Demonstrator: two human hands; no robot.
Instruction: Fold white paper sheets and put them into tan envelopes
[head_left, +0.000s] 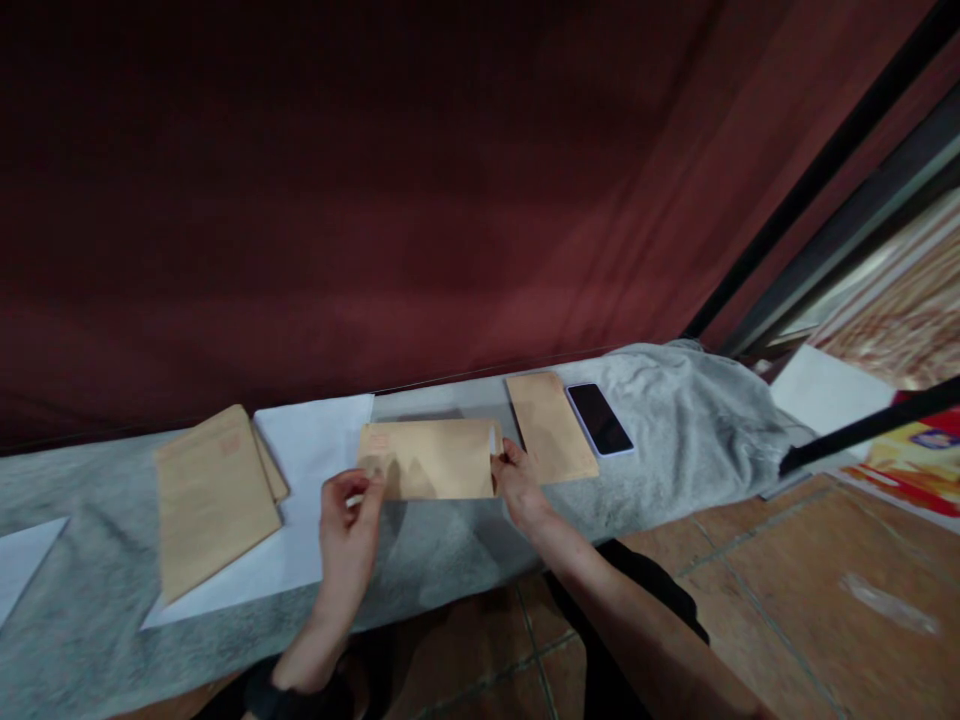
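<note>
A brown paper envelope (435, 460) lies lengthwise between my hands, just above the grey cloth. My left hand (352, 510) pinches its left end, near faint red print. At the opposite end, where a bit of white shows in the opening, my right hand (517, 475) has its fingers closed on the edge. Another brown envelope (551, 425) rests right beside my right hand. To the left, a small stack of brown envelopes (214, 500) sits partly over white paper sheets (315, 430).
A dark-screened phone (600, 420) in a pale case lies right of the envelopes. Grey cloth (675, 420) covers the narrow surface, bunched at the right. A dark red curtain (450, 200) hangs behind. Black poles (817, 190) slant at the right, above a tiled floor (787, 600).
</note>
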